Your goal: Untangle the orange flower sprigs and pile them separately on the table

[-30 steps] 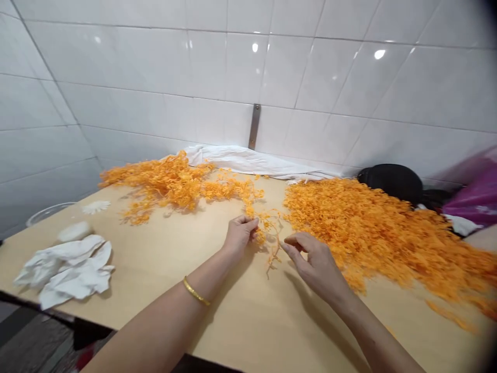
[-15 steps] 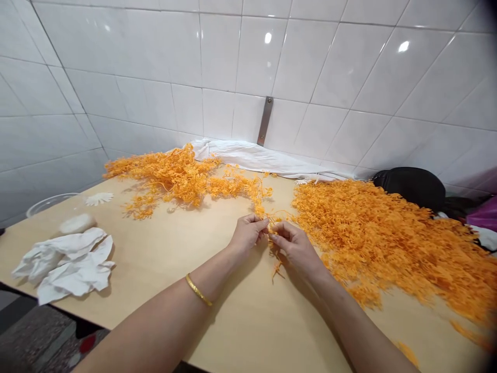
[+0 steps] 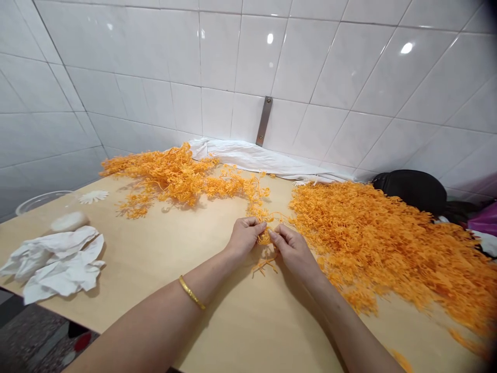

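Between my two hands is an orange plastic flower strand (image 3: pixel 264 238), its thin loose ends hanging down toward the table. My left hand (image 3: pixel 244 235), below a gold bangle (image 3: pixel 191 291), pinches the strand between thumb and fingertips. Close beside it on the right, my right hand (image 3: pixel 289 243) pinches the strand's other side. From the fingers the strand runs back to a tangled orange pile (image 3: pixel 166 173) at the left rear. A larger heap of loose orange pieces (image 3: pixel 388 238) spreads to the right of my right hand.
Crumpled white cloth (image 3: pixel 66 264) and a round white object (image 3: pixel 69 221) lie on the table (image 3: pixel 155 259) at the left, with a white flower-shaped piece (image 3: pixel 93 197) behind. White fabric (image 3: pixel 248 158) runs along the tiled wall. A black case (image 3: pixel 411 191) sits behind the right heap.
The loose ends below my fingers have swung left and spread. My hands have shifted slightly, still pinching close together. The view has moved a little.
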`<state>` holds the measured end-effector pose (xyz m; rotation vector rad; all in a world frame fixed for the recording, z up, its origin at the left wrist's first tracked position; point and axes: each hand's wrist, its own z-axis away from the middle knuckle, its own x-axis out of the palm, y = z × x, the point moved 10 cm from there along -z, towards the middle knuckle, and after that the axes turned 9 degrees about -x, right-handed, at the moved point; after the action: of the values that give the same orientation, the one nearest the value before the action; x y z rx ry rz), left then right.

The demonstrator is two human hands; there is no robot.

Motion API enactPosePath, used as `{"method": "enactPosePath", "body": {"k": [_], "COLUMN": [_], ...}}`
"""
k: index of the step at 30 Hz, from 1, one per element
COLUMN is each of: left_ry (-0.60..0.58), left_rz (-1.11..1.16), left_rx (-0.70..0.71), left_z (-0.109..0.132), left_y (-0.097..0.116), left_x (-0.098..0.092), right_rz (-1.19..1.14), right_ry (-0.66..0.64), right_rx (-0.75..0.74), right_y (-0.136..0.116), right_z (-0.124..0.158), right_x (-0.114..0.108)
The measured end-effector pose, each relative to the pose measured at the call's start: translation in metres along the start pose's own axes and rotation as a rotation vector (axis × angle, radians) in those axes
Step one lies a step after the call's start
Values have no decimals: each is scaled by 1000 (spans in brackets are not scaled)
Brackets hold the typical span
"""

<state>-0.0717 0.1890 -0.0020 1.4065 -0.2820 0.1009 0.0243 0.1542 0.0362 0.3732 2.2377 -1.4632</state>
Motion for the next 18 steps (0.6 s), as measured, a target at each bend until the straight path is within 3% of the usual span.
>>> {"method": "enactPosePath", "body": {"k": [3,6,8,12,15,18], "left_ry": [75,165,145,68,63,57], "left_rz": [55,104,105,128,128,101], "left_rx": [1,-41,-54,-75,-81,-76], "left_z": [-6,-9,-8,-5,-4,-3], "left_y": [-3,-5,-4,-4,-5,-5], "left_x": [-9,-22,-22,-16,-14,-12], "right_rz": [293,312,273,46,-175,-254], "right_ry": [-55,-120,-57,62,71,81], "right_rx": [-147,-253,-217,46,171,181], "right_y": [-43,-85,-93,-46,-7,6], "right_z": [10,24,29,27,24,19], "right_x": [6,10,-4,-29,-23,-12]}}
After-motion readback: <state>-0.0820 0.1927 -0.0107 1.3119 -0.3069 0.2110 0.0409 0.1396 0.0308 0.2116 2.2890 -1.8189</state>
